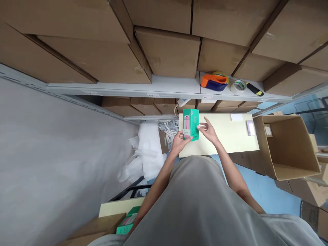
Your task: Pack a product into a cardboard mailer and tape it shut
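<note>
One green cardboard box (128, 220) nearby; a similar bottle-printed green box (191, 125) in hand, not set down
Former lies near-left of the pale-yellow rectangular tabletop (225, 135); latter, apparently closed, is over its left end, gripped by the left hand (179, 142); right hand (208, 132) spread beside it, contact unclear

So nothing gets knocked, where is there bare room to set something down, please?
The table is bare between the right hand and the blurred item, nearer than the white slip. The shelf is crowded: boxes, dispenser, tape roll, cutter.
</note>
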A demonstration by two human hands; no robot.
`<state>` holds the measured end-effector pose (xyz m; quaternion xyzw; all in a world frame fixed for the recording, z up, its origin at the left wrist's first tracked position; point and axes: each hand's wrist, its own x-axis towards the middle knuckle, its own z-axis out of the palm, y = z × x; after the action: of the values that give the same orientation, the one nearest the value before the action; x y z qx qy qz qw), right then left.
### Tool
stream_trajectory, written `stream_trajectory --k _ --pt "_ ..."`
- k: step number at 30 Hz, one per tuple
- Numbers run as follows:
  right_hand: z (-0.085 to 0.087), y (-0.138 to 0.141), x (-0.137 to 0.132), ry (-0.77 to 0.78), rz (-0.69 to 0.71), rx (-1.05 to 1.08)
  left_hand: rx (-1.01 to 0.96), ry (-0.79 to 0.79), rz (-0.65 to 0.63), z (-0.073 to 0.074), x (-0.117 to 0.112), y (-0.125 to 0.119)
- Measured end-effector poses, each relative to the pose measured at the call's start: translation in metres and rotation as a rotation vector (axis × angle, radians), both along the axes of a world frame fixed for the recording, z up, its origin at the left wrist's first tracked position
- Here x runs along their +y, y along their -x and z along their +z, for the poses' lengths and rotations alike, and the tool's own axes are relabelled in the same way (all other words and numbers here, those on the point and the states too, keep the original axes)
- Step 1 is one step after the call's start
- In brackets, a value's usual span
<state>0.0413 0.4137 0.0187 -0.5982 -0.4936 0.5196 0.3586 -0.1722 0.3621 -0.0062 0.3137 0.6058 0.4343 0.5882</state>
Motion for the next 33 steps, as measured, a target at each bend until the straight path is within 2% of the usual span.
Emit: stream_trajectory --k 5,7,9,14,18,21,24,28,31,33 --pt "0.009 0.032 0.032 -0.19 -0.037 -0.142 0.13 -0.033 -0.02 0.001 -0.014 0.007" --pt "0.008 0.041 0.038 -0.248 -0.048 -0.226 0.096 -0.04 -0.033 0.002 -0.022 0.01" --pt "0.006 0.046 0.038 -0.274 -0.076 -0.246 -0.039 -0.012 -0.055 0.001 -0.03 0.016" --pt "0.004 0.047 0.025 -0.144 -0.095 0.037 -0.472 0.161 -0.117 -0.011 -0.041 0.04" --pt "0.009 0.051 0.019 -0.109 -0.056 0.161 -0.529 0.197 -0.125 -0.015 -0.046 0.05" --pt "0.01 0.055 0.023 -0.102 -0.001 0.161 -0.503 0.185 -0.14 -0.011 -0.049 0.047" --pt "0.007 0.059 0.027 -0.103 0.008 0.095 -0.413 0.164 -0.043 -0.008 -0.051 0.038" --pt "-0.003 0.065 0.026 -0.123 -0.015 0.001 -0.147 0.163 0.148 -0.009 -0.048 0.014" --pt "-0.008 0.061 0.026 -0.139 -0.017 -0.091 0.079 0.082 0.18 -0.003 -0.047 -0.007" --pt "-0.01 0.052 0.029 -0.134 -0.05 -0.125 0.107 0.006 0.162 0.005 -0.049 -0.019"
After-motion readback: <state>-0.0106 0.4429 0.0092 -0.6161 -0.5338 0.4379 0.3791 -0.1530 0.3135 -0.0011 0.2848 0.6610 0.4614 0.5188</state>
